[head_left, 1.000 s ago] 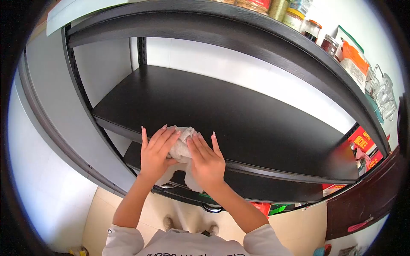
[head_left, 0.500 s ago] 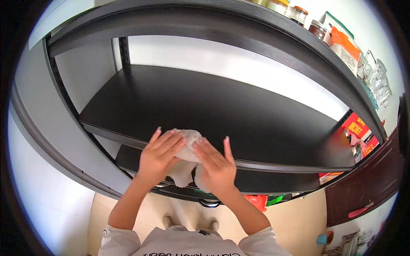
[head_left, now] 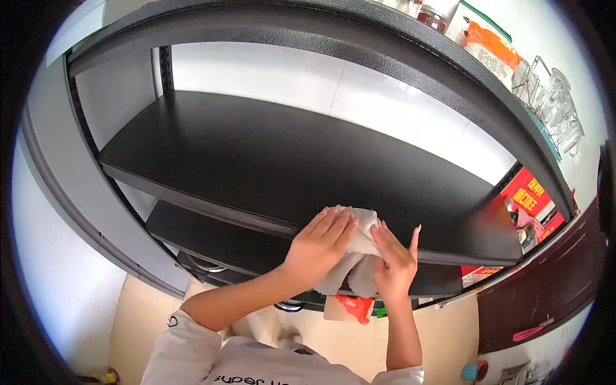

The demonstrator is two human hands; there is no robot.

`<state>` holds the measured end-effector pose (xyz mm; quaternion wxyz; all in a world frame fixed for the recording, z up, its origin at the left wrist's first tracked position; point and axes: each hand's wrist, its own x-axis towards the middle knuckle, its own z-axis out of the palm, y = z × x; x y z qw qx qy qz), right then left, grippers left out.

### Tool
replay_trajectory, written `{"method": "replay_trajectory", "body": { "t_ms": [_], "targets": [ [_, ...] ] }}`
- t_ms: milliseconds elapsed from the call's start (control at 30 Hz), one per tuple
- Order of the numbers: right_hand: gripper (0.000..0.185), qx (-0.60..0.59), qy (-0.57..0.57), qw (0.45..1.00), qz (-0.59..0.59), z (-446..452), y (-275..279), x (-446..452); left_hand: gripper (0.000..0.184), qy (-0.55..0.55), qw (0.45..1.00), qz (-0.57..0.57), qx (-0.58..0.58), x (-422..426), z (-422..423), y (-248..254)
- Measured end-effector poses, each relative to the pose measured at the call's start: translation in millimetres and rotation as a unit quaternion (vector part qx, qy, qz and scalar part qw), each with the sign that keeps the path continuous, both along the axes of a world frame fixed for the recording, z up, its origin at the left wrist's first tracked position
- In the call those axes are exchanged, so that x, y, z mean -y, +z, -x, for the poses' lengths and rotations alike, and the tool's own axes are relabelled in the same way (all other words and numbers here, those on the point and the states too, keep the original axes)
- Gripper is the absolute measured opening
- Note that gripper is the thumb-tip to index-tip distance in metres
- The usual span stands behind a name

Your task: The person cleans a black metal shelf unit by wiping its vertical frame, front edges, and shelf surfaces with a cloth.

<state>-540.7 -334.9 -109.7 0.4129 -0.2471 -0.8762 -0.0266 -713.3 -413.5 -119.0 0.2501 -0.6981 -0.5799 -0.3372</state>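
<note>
A light grey cloth (head_left: 359, 237) is draped over the front edge of the black middle shelf (head_left: 269, 154), and part of it hangs below the edge. My left hand (head_left: 317, 247) holds the cloth from the left, its fingers laid over the top. On the other side, my right hand (head_left: 394, 264) grips the cloth with its fingers over the shelf edge and its little finger sticking out. The undersides of both hands are partly hidden.
A lower black shelf (head_left: 212, 234) runs beneath. Red boxes (head_left: 529, 196) stand at the right end. Overhead, the top shelf (head_left: 289, 35) carries jars, an orange-and-white packet (head_left: 491, 48) and glasses (head_left: 555, 106) in a rack. A red plastic bag (head_left: 355, 307) shows below.
Both hands and the cloth have moved to the right along the shelf's front edge. The view has shifted too, and the left forearm now reaches across more slantwise.
</note>
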Motion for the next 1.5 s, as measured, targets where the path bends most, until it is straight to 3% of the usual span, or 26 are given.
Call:
{"method": "replay_trajectory", "body": {
  "t_ms": [167, 400, 800, 1067, 1167, 1267, 1500],
  "targets": [
    [0.050, 0.005, 0.003, 0.999, -0.038, 3, 0, -3, 0.045, -0.002, 0.999, -0.003, 0.039, 5, 0, 4],
    [0.042, 0.020, 0.015, 0.996, -0.081, 42, 1, 17, 0.042, -0.006, 0.999, 0.017, 0.042, 24, 34, 7],
    [0.036, 0.009, 0.116, 0.989, -0.093, 240, 1, 109, 0.033, 0.105, 0.992, -0.003, 0.071, 136, 216, 5],
    [0.037, -0.036, 0.222, 0.972, -0.073, 368, -7, 157, 0.048, 0.180, 0.974, -0.016, 0.134, 205, 329, 2],
    [0.040, -0.038, 0.232, 0.971, -0.036, 373, -11, 158, 0.047, 0.184, 0.970, -0.022, 0.158, 205, 328, 5],
    [0.041, -0.027, 0.267, 0.963, -0.034, 359, -5, 149, 0.053, 0.226, 0.968, -0.039, 0.106, 201, 318, 0],
    [0.045, 0.054, 0.223, 0.973, -0.030, 289, 15, 122, 0.055, 0.179, 0.974, -0.020, 0.138, 174, 260, -6]
  ]
}}
